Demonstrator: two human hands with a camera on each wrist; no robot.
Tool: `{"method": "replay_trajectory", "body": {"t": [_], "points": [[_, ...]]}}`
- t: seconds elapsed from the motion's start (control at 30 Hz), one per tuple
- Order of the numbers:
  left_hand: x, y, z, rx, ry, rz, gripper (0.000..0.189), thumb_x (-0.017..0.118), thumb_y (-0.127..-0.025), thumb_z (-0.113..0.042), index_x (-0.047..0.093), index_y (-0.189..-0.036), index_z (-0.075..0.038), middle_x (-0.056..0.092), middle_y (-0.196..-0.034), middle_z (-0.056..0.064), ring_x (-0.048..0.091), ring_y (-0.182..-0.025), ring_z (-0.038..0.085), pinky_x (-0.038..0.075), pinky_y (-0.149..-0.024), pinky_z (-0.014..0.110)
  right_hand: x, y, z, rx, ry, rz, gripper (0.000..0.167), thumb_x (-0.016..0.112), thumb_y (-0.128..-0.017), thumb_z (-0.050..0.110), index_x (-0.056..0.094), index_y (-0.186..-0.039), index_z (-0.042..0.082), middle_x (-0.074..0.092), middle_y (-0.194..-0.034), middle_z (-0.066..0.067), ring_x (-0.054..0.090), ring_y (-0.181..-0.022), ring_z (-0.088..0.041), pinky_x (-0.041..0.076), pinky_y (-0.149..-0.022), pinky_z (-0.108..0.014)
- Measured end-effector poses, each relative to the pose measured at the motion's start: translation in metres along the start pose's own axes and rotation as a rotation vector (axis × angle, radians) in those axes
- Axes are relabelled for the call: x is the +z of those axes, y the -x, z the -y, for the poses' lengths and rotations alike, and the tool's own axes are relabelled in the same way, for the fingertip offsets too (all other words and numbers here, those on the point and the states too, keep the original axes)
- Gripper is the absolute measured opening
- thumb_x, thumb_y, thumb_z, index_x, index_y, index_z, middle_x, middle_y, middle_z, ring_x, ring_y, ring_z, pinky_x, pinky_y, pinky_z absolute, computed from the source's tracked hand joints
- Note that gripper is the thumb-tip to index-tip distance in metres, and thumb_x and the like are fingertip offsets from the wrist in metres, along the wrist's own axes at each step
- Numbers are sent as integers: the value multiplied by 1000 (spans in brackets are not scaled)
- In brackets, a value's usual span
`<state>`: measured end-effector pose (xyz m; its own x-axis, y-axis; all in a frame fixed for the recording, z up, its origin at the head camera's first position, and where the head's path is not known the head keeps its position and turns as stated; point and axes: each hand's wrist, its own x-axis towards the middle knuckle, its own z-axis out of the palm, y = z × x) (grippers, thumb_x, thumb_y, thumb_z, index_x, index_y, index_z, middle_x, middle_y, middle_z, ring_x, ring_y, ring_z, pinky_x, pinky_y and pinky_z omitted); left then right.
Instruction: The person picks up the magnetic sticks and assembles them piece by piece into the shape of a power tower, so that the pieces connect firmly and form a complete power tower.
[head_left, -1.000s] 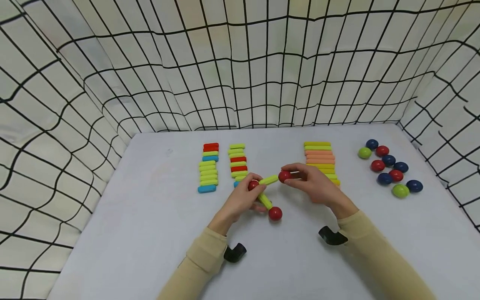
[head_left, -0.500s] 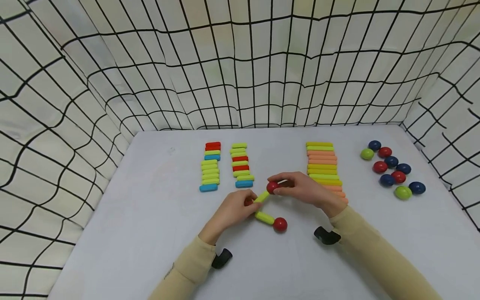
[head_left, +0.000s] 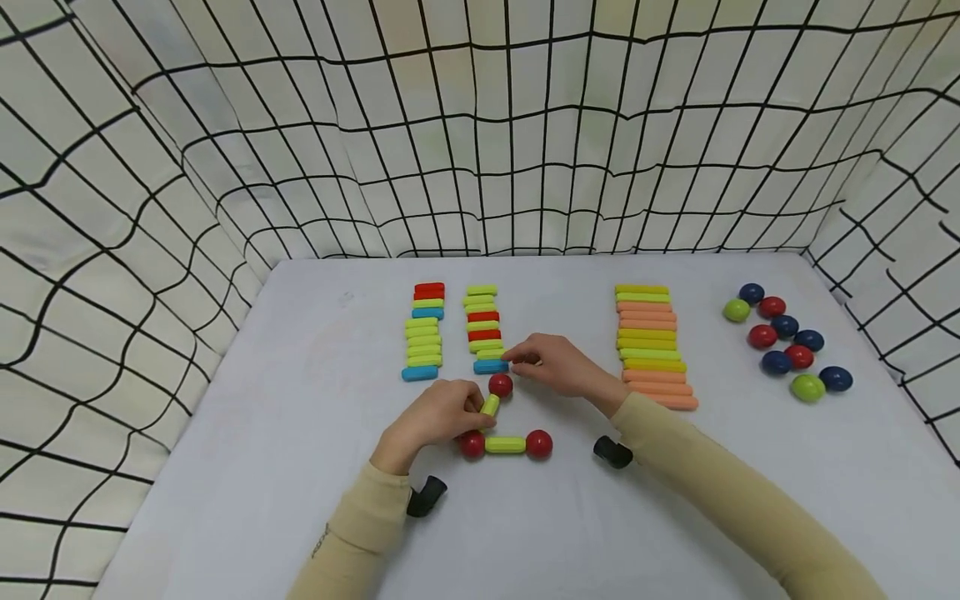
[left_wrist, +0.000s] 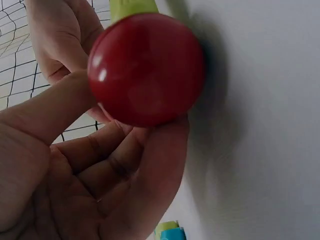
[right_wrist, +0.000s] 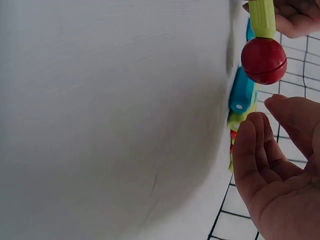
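My left hand (head_left: 442,412) pinches an upright-slanting lime-green stick (head_left: 490,406). That stick joins a red ball (head_left: 501,385) at its far end to a red corner ball (head_left: 472,444). From the corner a second lime-green stick (head_left: 506,445) runs right to another red ball (head_left: 538,444). In the left wrist view, fingers and thumb lie close around a red ball (left_wrist: 147,70). My right hand (head_left: 558,364) hovers apart from the far ball, near a blue stick (head_left: 491,367). Its fingers are loosely bent with nothing between them, as the right wrist view shows.
Two columns of short sticks, including a red stick (head_left: 429,287), lie beyond the hands. Longer yellow, green and orange sticks (head_left: 648,321) form a row right of centre. Loose balls, including a green ball (head_left: 807,387), sit far right. Black-grid netting (head_left: 510,150) surrounds the table.
The joined sticks and balls have shifted left and turned, with one stick now lying level toward me. My right hand has let go of the far red ball and moved slightly away.
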<state>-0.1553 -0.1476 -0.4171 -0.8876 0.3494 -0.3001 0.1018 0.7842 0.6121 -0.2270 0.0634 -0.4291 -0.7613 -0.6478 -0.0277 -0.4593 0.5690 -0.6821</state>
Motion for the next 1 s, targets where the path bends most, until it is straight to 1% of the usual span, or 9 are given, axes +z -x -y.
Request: {"method": "replay_trajectory", "body": {"t": [0.03,0.13,0.2,0.4,0.57,0.7,0.77,0.9,1.0], "points": [[-1,1,1,3,0,6,19,77,-85,-22,67,-87,-5,59,-68,-1,53,-61,14,44,-57,25,2,-4,2,-7,29,5,26,64,-95,12,70,-119,8,63,-98,-3,56,-88,-17,50,-77,-27],[-2,1,3,18,-2,20,18,76,-85,-21,67,-85,-6,58,-67,-2,53,-59,13,43,-56,24,7,-13,7,12,101,21,26,67,-93,13,71,-118,8,60,-94,-2,52,-83,-15,46,-71,-24],[-2,2,3,27,0,27,18,76,-86,-21,67,-84,-6,59,-66,-3,52,-58,12,43,-55,24,10,-17,9,25,138,18,26,69,-92,14,72,-116,8,59,-92,-2,51,-81,-15,45,-69,-23],[-2,2,3,16,5,27,19,77,-85,-22,67,-83,-7,58,-64,-2,52,-57,13,42,-54,24,16,-19,14,33,211,-31,20,73,-89,13,70,-107,6,59,-95,-5,55,-86,-17,50,-77,-26],[-1,2,2,9,15,37,19,78,-84,-22,66,-81,-8,58,-63,-1,52,-56,13,42,-54,24,16,-19,13,-1,224,-43,14,73,-88,10,68,-100,5,63,-98,-6,59,-86,-18,52,-80,-29],[0,3,0,19,15,38,20,78,-84,-23,66,-80,-8,57,-62,-2,51,-55,13,42,-53,24,16,-20,12,3,182,-17,17,73,-88,10,67,-102,5,65,-97,-4,59,-84,-17,52,-80,-27],[0,3,-1,20,14,36,20,78,-84,-24,66,-80,-8,57,-62,-2,51,-55,13,42,-53,24,16,-21,11,1,182,-7,19,73,-88,10,66,-104,5,65,-98,-4,58,-84,-16,52,-79,-27],[0,3,-2,7,9,32,21,78,-84,-25,66,-79,-8,57,-62,-2,51,-55,13,41,-52,24,14,-16,8,-17,222,2,23,72,-89,12,67,-110,3,65,-97,-4,57,-84,-16,51,-79,-27],[1,3,-2,-1,5,31,22,78,-84,-25,65,-78,-8,56,-62,-1,51,-54,13,41,-52,24,5,-4,4,-11,259,7,26,72,-89,12,69,-112,2,64,-92,-4,55,-81,-16,50,-75,-26]]}}
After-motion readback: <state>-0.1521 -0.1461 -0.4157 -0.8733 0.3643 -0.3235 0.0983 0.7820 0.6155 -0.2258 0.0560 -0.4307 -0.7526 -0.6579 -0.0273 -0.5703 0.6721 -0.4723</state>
